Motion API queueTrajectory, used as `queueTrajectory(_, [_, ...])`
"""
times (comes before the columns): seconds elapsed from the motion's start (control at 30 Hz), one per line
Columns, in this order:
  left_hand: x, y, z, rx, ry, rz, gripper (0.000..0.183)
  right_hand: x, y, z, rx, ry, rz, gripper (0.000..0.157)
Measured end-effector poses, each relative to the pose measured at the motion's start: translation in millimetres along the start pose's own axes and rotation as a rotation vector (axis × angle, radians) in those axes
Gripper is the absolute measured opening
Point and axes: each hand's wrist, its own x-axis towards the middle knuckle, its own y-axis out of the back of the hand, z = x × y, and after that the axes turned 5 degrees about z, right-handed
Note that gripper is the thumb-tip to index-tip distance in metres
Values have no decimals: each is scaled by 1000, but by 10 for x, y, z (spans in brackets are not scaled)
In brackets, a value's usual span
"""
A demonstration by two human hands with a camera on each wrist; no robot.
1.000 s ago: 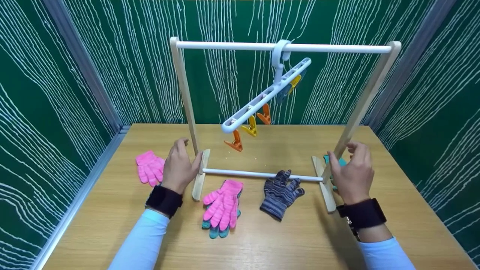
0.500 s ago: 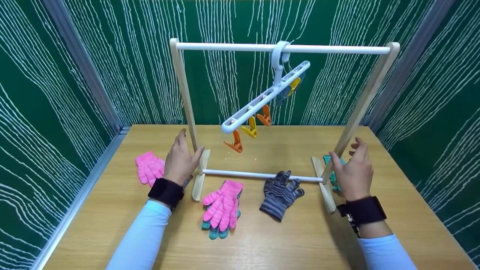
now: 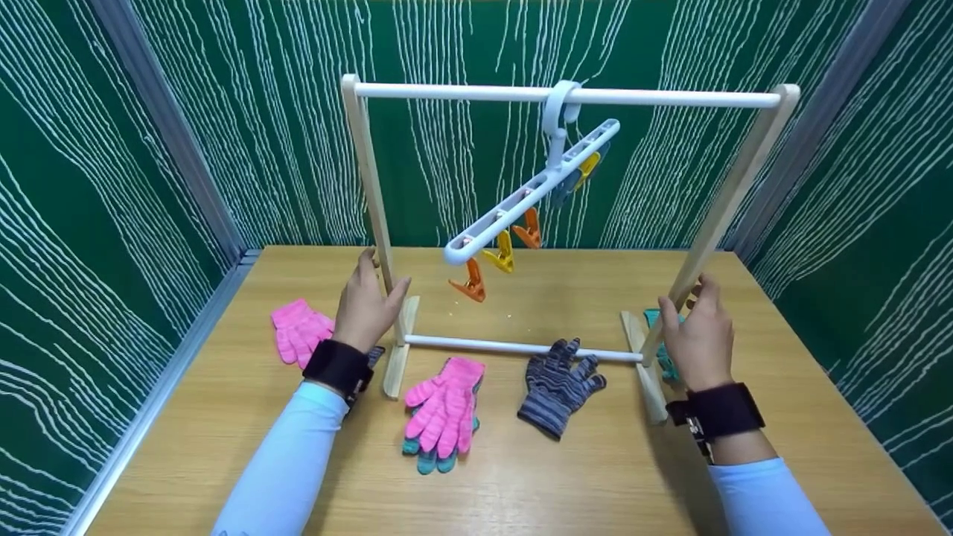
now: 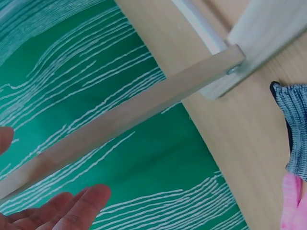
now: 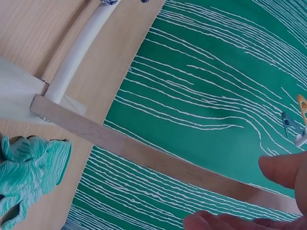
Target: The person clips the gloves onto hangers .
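A wooden rack with a white top rod stands on the table. My left hand is at its left post, thumb and fingers on either side and spread. At the right post is my right hand, its thumb and loosely bent fingers likewise astride the wood. Both wrist views show gaps between fingers and post; contact is hard to tell. From the top rod hangs a pale blue clip hanger with orange, yellow and blue clips, holding no glove.
Pink glove lies left, beside a partly hidden grey glove. Another pink glove tops a green one. A striped grey glove touches the lower rod. A green glove lies beside the right foot.
My left hand has shifted slightly up and right along its post. The right hand has moved slightly left, closer to its post. The rack shows only a tiny shift; the gloves stay put.
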Motion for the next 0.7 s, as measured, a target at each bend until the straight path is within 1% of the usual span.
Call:
queueTrajectory(0.2, [41, -12, 14, -64, -9, -15, 65, 42, -25, -6, 57, -40, -56, 55])
queueTrajectory(0.3, [61, -30, 12, -76, -17, -18, 61, 55, -41, -9, 52, -27, -55, 49])
queueTrajectory(0.43, [81, -65, 4, -69, -47, -23, 60, 70, -56, -11, 40, -19, -52, 43])
queueTrajectory(0.57, [85, -98, -2, -63, -69, -37, 56, 70, -61, 1, 27, -31, -65, 41])
queueTrajectory(0.7, [83, -112, -3, -34, -97, -8, 44, 59, -73, 26, -5, 4, -46, 36])
